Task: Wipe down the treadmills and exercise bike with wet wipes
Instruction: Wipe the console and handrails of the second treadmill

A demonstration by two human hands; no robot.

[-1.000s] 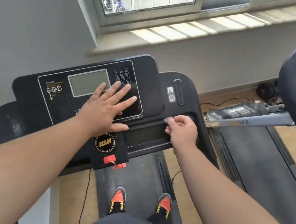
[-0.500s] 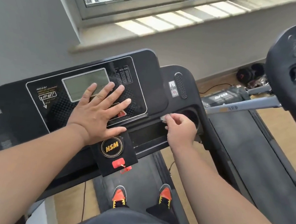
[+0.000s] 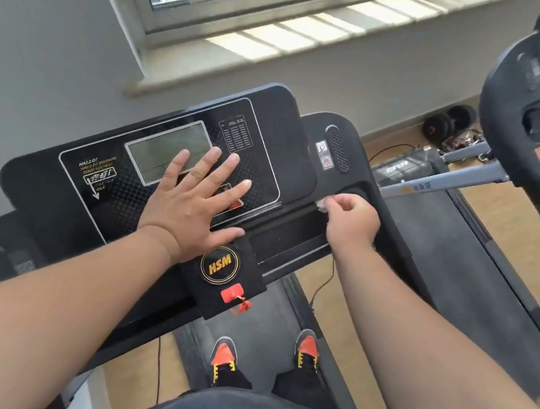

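Right-hand grip [image 3: 350, 220] on wet wipe [image 3: 322, 205]

The one camera sits on the person's head, looking forward and down, close over the treadmill console [image 3: 170, 170].

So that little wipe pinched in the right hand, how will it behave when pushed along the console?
The wipe looks crumpled and thin, so probably floppy and light. Pinched in the right hand, it likely bunches rather than slides flat.

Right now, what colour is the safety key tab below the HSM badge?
Red, in the head view: the safety key tab sits just below the HSM badge.
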